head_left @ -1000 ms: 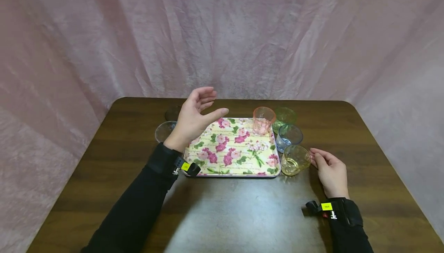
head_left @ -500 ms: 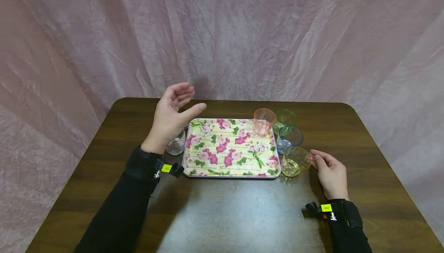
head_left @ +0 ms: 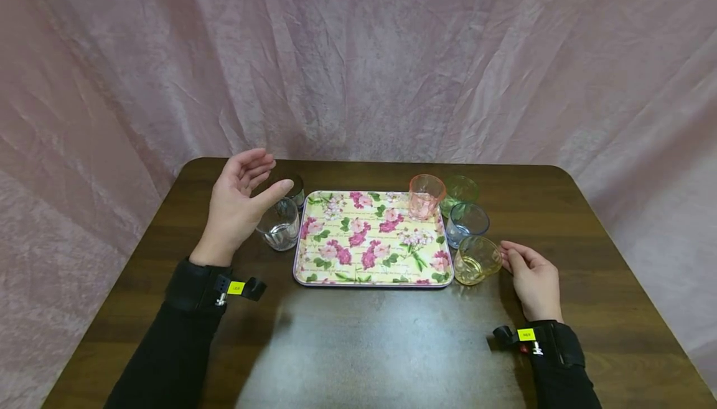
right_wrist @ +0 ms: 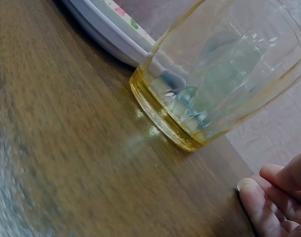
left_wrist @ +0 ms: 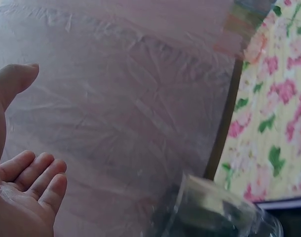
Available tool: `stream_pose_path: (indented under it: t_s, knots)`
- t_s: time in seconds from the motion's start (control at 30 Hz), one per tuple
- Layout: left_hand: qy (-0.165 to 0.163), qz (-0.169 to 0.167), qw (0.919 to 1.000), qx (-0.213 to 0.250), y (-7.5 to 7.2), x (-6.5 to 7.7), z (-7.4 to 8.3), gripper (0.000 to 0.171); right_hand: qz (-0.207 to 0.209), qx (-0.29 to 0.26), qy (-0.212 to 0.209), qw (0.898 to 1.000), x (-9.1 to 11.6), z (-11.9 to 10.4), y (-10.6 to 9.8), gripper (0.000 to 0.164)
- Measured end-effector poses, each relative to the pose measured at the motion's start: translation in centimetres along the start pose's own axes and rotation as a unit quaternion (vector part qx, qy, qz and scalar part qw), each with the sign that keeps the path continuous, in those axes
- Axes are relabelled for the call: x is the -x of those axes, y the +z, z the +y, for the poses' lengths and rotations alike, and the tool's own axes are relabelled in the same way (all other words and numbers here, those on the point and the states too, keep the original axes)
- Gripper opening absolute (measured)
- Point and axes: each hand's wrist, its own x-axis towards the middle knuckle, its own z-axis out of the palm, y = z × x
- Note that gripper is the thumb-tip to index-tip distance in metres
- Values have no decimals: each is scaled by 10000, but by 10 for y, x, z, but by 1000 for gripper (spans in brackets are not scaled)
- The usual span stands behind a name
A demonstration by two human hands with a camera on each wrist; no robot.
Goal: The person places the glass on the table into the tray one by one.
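Observation:
My left hand is raised at the left of the table, fingers extended and thumb apart, holding nothing. Just right of it stands a clear glass, with a dark tinted glass behind, partly covered by the hand. In the left wrist view the clear glass shows at the bottom, apart from the fingers. My right hand rests on the table with fingers loosely curled, right beside a yellow glass. The right wrist view shows a gap between the fingertips and that glass.
A floral tray lies mid-table. A pink glass stands on its back right corner. Along its right side are a green glass and a blue glass, in line with the yellow one. A pink curtain hangs behind the table.
My left hand has swept left from over the tray's left edge, past the clear and dark glasses, uncovering more of them. The right hand has stayed put.

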Motion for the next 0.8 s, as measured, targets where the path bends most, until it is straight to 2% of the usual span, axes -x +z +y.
stream_pose_path:
  t_s: [0.13,0.27,0.47,0.6,0.8]
  knots:
    - [-85,30,9999,-122,-7,6,-9,71,33,-75,21,10000,0,0,0,39]
    - [-275,20,9995,-177,-14,14,-24,72,0,-104,102,9999,-1,1,0,39]
    - [-742,29,9969,-274,-20,24,-48,79,-93,41,11,9999,1,-2,-1,40]
    - [-1026,66,9941,-347,-22,27,-58,83,-109,75,-41,9999,1,-3,-1,41]
    - [-1220,-16,9918,-389,-22,27,-75,85,-59,70,-80,9999,3,-3,-1,40]
